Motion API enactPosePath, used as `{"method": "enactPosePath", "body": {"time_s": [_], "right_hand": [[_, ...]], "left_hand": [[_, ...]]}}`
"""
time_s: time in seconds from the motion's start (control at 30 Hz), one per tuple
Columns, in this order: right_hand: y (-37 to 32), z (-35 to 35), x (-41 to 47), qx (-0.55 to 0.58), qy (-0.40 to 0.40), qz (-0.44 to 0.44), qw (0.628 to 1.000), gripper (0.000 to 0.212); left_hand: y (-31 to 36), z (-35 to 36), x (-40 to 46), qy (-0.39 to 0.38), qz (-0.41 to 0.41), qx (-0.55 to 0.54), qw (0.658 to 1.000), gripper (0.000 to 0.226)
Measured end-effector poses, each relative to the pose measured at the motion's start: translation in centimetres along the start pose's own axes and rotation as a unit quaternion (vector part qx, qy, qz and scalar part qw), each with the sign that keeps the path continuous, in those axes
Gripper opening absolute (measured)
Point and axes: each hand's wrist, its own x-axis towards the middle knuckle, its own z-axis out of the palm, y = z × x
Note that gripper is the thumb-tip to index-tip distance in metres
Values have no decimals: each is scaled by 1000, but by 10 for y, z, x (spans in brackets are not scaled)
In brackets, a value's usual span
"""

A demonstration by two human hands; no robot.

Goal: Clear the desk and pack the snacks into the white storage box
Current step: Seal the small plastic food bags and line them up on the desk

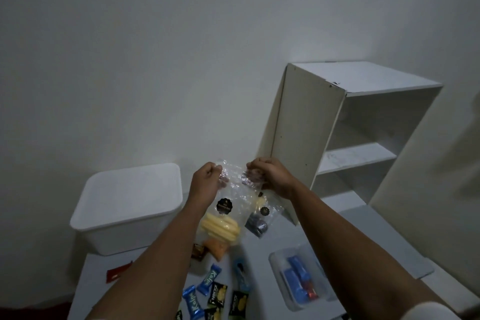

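Note:
Both of my hands hold up clear plastic snack bags above the desk. My left hand [207, 179] pinches the top of a clear bag [225, 218] with a black round label and yellow stick snacks at its bottom. My right hand [270, 175] pinches the top of a second clear bag [259, 218] that holds dark cookies and a pale piece. The white storage box [124, 210] stands to the left with its lid on. Loose snacks lie on the desk below: blue wrapped wafers [207, 279], black and yellow packets [218, 295], an orange pack [217, 248].
A white open shelf unit [345, 132] stands at the back right against the wall. A clear plastic container [298, 278] with blue and red packs sits on the desk at the right. A red flat packet [118, 271] lies near the desk's left edge.

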Motion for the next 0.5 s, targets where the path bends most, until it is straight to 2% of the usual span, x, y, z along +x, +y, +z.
{"method": "enactPosePath", "body": {"time_s": [0.07, 0.17, 0.3, 0.4, 0.5], "right_hand": [[8, -15, 4, 24, -13, 12, 1000, 9], [17, -33, 12, 28, -24, 12, 999, 21], [12, -49, 23, 58, -25, -5, 998, 14], [3, -62, 35, 47, -60, -4, 997, 11], [-6, -73, 44, 39, -91, -4, 995, 9]], "left_hand": [[1, 10, 4, 30, -13, -29, 999, 23], [3, 25, 8, 66, -24, -69, 995, 22], [12, 44, 14, 96, -38, -82, 991, 22], [16, 57, 19, 117, -33, -66, 990, 34], [19, 70, 20, 146, -25, -68, 987, 29]]}}
